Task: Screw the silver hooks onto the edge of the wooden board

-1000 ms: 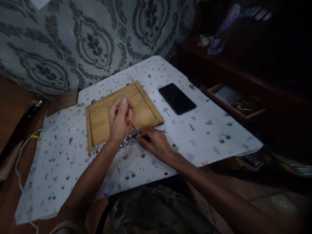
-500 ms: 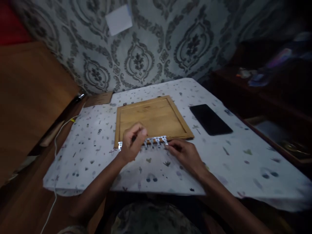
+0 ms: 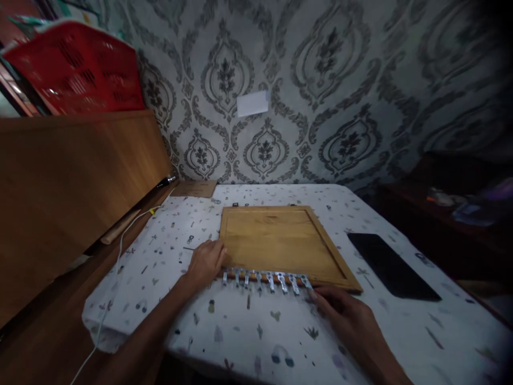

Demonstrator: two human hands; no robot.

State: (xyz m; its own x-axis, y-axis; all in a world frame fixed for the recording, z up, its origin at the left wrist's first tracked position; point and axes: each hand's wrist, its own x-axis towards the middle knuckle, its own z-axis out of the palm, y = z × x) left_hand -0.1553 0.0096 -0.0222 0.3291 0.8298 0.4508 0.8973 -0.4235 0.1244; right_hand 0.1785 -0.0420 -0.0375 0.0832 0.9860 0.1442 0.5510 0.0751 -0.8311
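A framed wooden board lies flat on the table. Along its front edge runs a row of several small shiny metal clips, their lower ends hanging over the edge. My left hand is at the board's left front corner, fingers curled against the frame; the fingertips are partly hidden. At the row's right end, my right hand has thumb and forefinger closed at the last clip, just in front of the board.
A black flat phone-shaped slab lies right of the board. A piece of cardboard is at the back left. A white cable runs beside the patterned tablecloth. A red basket stands on a wooden cabinet.
My left hand has moved from above the clips to the board's left front corner, uncovering the row. My right hand stays at the right end. The view has tilted up and turned left.
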